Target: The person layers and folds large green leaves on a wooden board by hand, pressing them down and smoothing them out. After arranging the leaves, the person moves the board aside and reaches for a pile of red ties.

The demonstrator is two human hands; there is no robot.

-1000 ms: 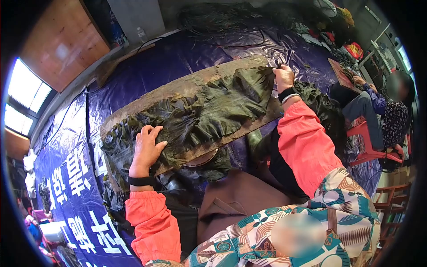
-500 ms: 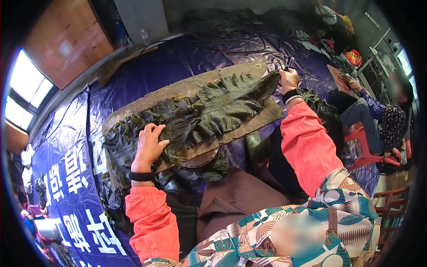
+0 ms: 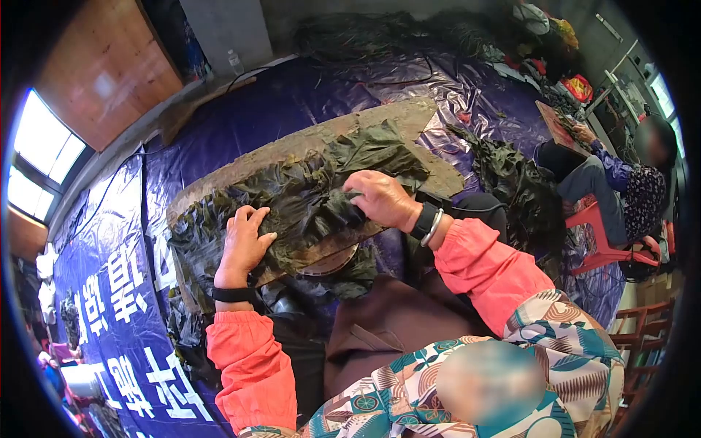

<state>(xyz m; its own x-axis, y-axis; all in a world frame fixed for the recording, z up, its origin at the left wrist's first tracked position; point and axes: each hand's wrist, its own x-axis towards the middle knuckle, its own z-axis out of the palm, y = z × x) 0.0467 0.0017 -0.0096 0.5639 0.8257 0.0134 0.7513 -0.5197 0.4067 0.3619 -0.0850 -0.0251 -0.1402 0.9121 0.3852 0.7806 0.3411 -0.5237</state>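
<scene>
A dark green, ruffled sheet of kelp (image 3: 299, 193) lies bunched in folds along a long wooden board (image 3: 274, 160) in front of me. My left hand (image 3: 244, 241) rests on the near left part of the kelp, its fingers spread. Over the middle of the sheet, my right hand (image 3: 387, 201) has its fingers curled against the folds, the fingertips partly hidden. Below the board's near edge, a round rim (image 3: 328, 263) shows in part, with more kelp beside it.
Another heap of kelp (image 3: 515, 182) lies right of the board on the blue tarp (image 3: 270, 95). At the right, a person (image 3: 621, 175) sits on a red plastic chair (image 3: 602, 233) with a board (image 3: 561, 130). Dark strands (image 3: 365, 36) are piled at the back.
My right hand has moved left and down from the sheet's far right end to its middle. The stretched right end has folded back, baring the board there. My left hand stays put.
</scene>
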